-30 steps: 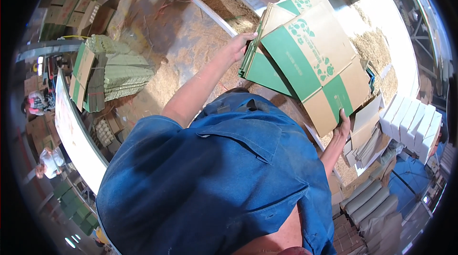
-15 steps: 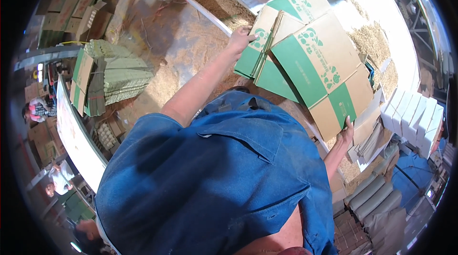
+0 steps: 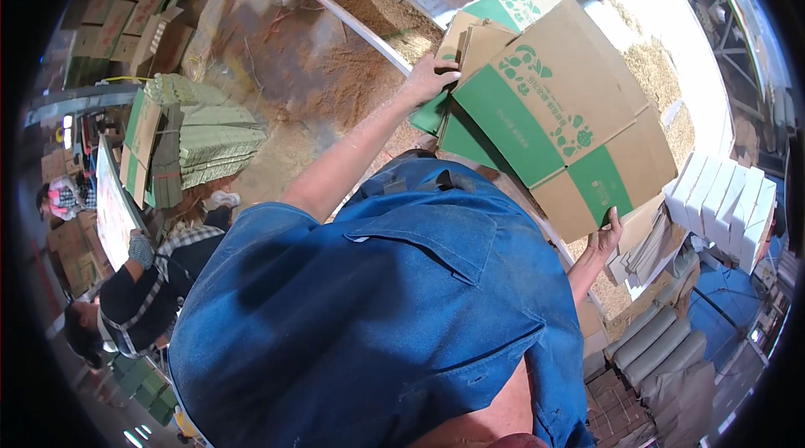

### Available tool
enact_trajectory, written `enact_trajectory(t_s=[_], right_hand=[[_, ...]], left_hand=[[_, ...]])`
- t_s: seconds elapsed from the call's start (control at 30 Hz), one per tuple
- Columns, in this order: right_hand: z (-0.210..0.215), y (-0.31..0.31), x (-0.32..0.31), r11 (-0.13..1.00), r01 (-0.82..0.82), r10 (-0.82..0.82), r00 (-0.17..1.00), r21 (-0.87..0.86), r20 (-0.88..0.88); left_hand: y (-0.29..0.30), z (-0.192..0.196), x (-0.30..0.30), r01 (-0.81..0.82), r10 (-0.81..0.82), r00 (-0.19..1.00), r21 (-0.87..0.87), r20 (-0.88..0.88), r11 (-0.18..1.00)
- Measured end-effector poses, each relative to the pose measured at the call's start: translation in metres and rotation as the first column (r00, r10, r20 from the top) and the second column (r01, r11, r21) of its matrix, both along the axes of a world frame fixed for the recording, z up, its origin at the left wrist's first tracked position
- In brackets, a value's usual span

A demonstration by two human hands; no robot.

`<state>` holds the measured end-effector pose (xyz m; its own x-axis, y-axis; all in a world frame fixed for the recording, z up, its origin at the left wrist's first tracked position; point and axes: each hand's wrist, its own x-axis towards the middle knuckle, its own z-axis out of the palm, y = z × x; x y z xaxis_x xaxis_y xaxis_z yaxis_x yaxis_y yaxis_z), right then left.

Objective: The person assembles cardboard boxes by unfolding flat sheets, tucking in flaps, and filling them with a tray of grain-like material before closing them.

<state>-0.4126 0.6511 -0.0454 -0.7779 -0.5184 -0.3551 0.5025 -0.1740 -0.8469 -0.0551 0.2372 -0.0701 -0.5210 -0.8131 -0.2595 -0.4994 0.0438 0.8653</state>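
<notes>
Several flat cardboard boxes [image 3: 579, 88], brown and green, fanned out ahead of the blue shirt [image 3: 394, 305], between both hands. Right hand [image 3: 604, 238] clamped on near right corner, thumb on top. Left hand [image 3: 430, 79] at left edge, touching; can't tell if fingers closed on it. White boxes [image 3: 725, 209] beyond right hand. Tray stack [image 3: 220, 138] well apart, left. Co-worker [image 3: 134, 305] lower left, gloved.
</notes>
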Motion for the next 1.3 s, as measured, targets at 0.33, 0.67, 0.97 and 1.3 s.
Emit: enact_trajectory(t_s=[0.33,0.67,0.97,1.3], right_hand=[[0.014,-0.058,0.032,0.946,-0.276,0.247,0.953,0.167,0.176],[0.049,0.027,-0.037,0.979,0.131,-0.124,0.991,-0.158,0.055],[0.033,0.036,-0.025,0.877,0.465,-0.443,0.880,-0.122,0.170],[0.027,0.029,-0.025,0.901,0.395,-0.370,0.915,-0.176,0.161]], left_hand=[[-0.020,0.018,0.000,-0.113,0.172,0.977,0.378,-0.126,0.919],[-0.015,0.011,-0.011,0.090,-0.086,0.987,-0.022,0.133,0.996],[0.000,0.023,-0.018,0.053,-0.036,0.974,-0.067,0.224,0.996],[0.021,0.012,0.031,-0.068,0.068,0.996,0.000,-0.051,0.998]])
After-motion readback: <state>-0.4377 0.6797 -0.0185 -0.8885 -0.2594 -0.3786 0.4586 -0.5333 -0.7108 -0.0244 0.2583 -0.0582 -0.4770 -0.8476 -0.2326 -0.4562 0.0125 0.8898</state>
